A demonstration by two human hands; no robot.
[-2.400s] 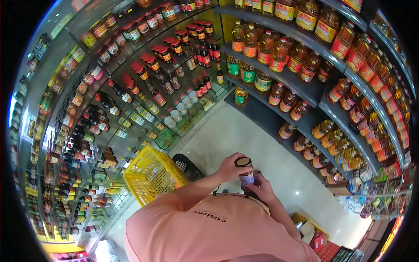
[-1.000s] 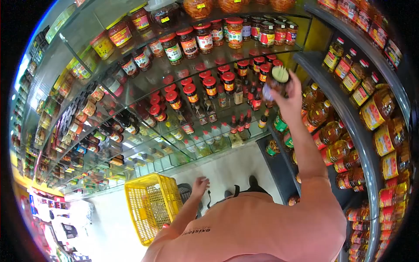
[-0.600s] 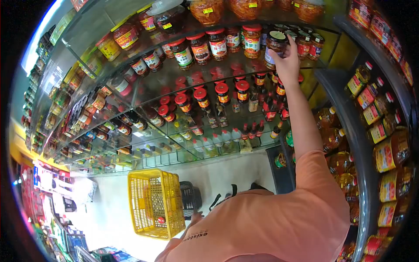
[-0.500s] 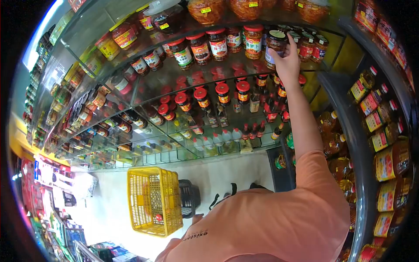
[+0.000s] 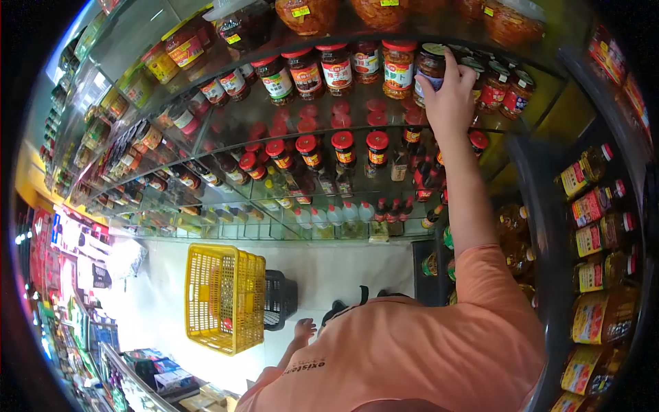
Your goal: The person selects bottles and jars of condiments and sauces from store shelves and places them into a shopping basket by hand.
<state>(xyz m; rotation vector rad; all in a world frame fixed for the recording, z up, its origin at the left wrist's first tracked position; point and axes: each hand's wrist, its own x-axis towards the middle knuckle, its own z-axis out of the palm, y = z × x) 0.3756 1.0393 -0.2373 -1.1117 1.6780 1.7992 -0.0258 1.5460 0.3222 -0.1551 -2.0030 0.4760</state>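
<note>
My right hand (image 5: 452, 99) reaches up to a glass shelf, fingers wrapped round a dark jar (image 5: 430, 63) with a black-and-gold lid and a pale purple label. The jar stands upright in the row, its right side hidden by the hand. Left of it, close by, is a red-lidded jar (image 5: 398, 69) with a green and white label. Right of the hand stand several small dark-lidded jars (image 5: 493, 87). Low down beside my body, my left hand (image 5: 305, 329) hangs free with its fingers apart, holding nothing.
On the floor stands a yellow plastic basket (image 5: 258, 302) with a small red item inside, a dark basket (image 5: 274, 275) beside it. Lower glass shelves hold red-lidded jars (image 5: 342, 147) and bottles. Oil bottles (image 5: 604, 319) line a rack on the right. Big jars (image 5: 305, 17) sit above.
My view has shifted a little, and the right hand stays on the dark jar, its fingers now further over the lid's edge. The left hand has come into clearer view beside my body.
</note>
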